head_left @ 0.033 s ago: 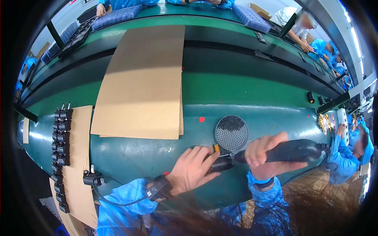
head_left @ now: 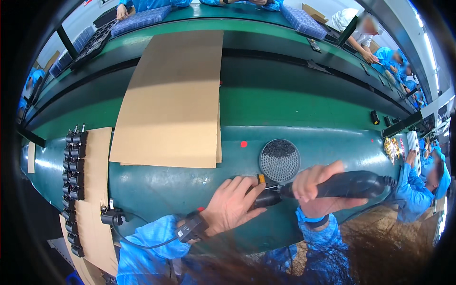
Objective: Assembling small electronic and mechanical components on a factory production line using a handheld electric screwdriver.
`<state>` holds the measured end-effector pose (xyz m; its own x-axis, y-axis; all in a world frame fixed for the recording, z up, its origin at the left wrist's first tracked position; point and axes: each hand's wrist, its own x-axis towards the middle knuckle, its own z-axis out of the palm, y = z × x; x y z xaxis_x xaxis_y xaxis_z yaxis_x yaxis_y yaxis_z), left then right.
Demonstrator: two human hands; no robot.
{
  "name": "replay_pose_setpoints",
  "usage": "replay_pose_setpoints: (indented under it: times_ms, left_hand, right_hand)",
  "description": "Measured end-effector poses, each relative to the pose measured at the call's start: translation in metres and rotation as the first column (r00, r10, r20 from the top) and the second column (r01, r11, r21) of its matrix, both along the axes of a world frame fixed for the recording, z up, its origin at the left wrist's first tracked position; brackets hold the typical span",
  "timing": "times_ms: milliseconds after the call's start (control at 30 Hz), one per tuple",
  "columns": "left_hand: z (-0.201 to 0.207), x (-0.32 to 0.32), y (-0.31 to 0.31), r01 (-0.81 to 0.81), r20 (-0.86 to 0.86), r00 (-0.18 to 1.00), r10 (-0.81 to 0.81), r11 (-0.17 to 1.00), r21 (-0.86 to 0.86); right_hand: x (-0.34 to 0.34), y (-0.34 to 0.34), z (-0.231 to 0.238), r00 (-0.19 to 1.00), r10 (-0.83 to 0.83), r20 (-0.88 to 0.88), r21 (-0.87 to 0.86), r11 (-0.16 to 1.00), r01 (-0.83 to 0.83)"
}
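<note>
My left hand (head_left: 232,203) is closed around a small black housing (head_left: 269,198) on the green worktop. A yellow tab (head_left: 261,178) sticks up beside its fingertips. In my right hand (head_left: 314,190) lies a black electric screwdriver (head_left: 356,184), held nearly level, its thin bit pointing left at the housing. Whether the bit touches a screw is too small to tell. Just beyond the housing is a round grey screw tray (head_left: 279,167) full of little holes, with dark screws heaped along its far side.
Large cardboard sheets (head_left: 166,104) lie ahead to the left. Several similar black units (head_left: 73,178) stand in a column on cardboard at the left, with one separate black unit (head_left: 111,216) near my left sleeve. Co-workers in blue sit across the bench and at right, near a gold-wrapped bundle (head_left: 392,149).
My right hand and the screwdriver have shifted very slightly to the left. My left hand and the housing stay where they were.
</note>
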<state>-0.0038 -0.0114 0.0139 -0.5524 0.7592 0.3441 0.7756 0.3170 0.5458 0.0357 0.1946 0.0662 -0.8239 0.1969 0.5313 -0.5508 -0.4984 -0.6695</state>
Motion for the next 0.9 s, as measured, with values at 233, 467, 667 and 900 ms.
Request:
replay_pose_setpoints:
  times_ms: [233, 467, 667, 900]
  left_hand:
    - [0.0, 0.001, 0.0, 0.006, 0.017, 1.0, -0.006, 1.0, -0.007]
    - [0.0, 0.0, -0.003, 0.005, 0.031, 1.0, -0.004, 0.999, -0.037]
    - [0.005, 0.001, -0.001, 0.048, 0.034, 0.998, -0.049, 0.998, 0.031]
    - [-0.008, 0.008, -0.007, 0.026, 0.03, 0.999, -0.025, 0.999, -0.028]
  right_hand:
    - [0.0, -0.005, -0.013, 0.994, -0.093, 0.062, 0.024, 0.996, 0.091]
    - [-0.005, -0.008, -0.018, 0.991, -0.081, 0.11, 0.001, 0.997, 0.081]
    - [0.0, -0.003, -0.014, 0.996, -0.061, 0.066, -0.004, 0.998, 0.061]
    - [-0.006, -0.005, -0.023, 0.997, -0.003, 0.076, 0.051, 0.999, -0.001]
